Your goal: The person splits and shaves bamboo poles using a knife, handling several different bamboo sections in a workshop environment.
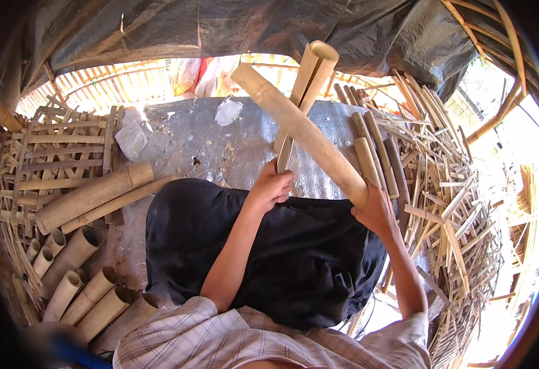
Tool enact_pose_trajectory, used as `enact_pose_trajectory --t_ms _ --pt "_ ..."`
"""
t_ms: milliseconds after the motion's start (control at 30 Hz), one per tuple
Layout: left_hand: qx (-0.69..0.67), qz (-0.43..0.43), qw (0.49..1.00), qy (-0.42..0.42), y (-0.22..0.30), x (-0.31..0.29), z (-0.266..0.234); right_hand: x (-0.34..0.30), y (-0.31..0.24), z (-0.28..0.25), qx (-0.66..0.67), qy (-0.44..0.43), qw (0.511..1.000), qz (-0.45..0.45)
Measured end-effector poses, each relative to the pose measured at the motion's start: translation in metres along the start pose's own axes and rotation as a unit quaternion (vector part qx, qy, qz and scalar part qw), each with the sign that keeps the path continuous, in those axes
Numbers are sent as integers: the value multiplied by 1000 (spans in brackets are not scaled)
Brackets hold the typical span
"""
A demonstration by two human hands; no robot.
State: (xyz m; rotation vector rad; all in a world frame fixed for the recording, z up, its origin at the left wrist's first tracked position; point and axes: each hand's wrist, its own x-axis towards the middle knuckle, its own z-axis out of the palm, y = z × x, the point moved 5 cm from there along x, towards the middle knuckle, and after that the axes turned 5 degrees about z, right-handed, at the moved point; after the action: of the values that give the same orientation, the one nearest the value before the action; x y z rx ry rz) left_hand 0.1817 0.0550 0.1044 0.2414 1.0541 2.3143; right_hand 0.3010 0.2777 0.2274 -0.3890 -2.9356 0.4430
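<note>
Hollow bamboo tube [305, 77], split; left hand [271, 187] grips blade [285, 155], right hand [377, 212] pole [306, 134].

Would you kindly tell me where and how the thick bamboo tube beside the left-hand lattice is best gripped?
Probably around its middle, from above: the tube lies slanted with its upper side exposed, while a thinner pole runs close along its near side, seemingly leaving fingers little room.

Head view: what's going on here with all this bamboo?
The person's left hand grips what looks like a narrow metal blade, set against a bamboo tube with a lengthwise split. The right hand holds one end of another bamboo piece, which crosses in front; whether the two pieces touch is unclear. Black cloth lies before the person, with more bamboo on both sides.
</note>
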Motion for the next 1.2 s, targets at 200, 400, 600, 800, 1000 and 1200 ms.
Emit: enact_pose_trajectory --t_ms 200,400,600,800,1000,1200 --pt "30 -6 999 -8 -8 3 -2 -3 -23 -51 -89 29 995 47" --pt "32 -23 999 10 1 -2 0 -7 -67 -141 99 229 968 -40" --pt "10 -13 1000 11 0 -1 -9 0 -41 -69 181 221 958 1" --pt "39 -35 998 23 -17 -1 -25 1 7 21 -53 5 998 31" --pt "26 -44 999 15 -20 9 -14 19 -6 -46 -44 -11 999 22" --pt "2 -45 999 21 -12 3 -27 16 -69 -156 139 197 969 -51"
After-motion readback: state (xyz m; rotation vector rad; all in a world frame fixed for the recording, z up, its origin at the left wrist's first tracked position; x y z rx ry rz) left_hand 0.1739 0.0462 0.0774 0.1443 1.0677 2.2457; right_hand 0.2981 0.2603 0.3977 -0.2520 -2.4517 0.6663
